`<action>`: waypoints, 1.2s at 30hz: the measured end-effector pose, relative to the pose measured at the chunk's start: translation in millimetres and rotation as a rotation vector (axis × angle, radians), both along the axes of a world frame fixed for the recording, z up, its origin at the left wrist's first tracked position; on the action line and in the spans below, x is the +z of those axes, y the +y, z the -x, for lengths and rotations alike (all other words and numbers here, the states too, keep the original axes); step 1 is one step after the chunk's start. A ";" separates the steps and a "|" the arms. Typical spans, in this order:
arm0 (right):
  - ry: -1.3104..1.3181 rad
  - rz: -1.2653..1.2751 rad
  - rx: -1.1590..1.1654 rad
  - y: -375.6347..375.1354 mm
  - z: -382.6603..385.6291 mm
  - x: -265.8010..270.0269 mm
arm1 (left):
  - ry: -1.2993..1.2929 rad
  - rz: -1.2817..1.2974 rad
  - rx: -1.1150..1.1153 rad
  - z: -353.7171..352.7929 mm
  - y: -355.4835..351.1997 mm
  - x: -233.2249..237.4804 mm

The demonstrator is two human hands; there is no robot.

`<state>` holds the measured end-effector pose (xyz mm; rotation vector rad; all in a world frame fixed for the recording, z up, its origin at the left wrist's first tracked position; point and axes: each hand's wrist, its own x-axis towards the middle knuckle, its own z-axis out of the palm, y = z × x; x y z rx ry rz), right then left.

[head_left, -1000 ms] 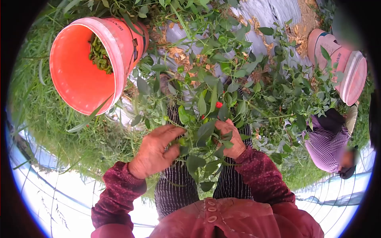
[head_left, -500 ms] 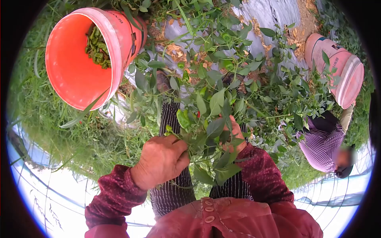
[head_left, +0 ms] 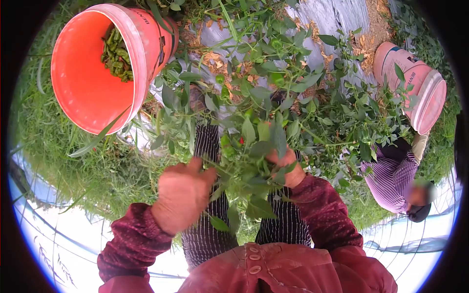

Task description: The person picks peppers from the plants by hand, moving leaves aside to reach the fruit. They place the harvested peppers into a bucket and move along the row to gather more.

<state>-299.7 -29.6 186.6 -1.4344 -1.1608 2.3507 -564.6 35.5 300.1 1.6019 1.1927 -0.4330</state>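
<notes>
My left hand (head_left: 183,198) is at the left edge of a pepper plant (head_left: 254,183), its fingers curled. Motion blurs it, and anything inside the fingers is hidden. My right hand (head_left: 289,168) grips a leafy branch of the same plant, with leaves covering part of the fingers. Between the hands hangs a green pepper (head_left: 227,145), next to a small red spot among the leaves. More green peppers (head_left: 276,79) grow farther up the plants.
A red bucket (head_left: 139,63) lies tipped toward me at upper left, with green peppers (head_left: 117,56) inside. Another bucket (head_left: 408,80) is at upper right, beside a bent-over person in a striped top (head_left: 388,178). Silvery plastic sheeting (head_left: 337,22) and dry leaves cover the ground.
My left hand has shifted a little left and away from the middle of the plant. The branches between my hands have swung and blurred. My right hand stays on the branch.
</notes>
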 end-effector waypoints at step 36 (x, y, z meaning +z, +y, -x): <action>0.144 -0.459 0.352 -16.0 -39.4 -6.0 | -0.205 0.504 0.889 9.0 -7.1 -80.0</action>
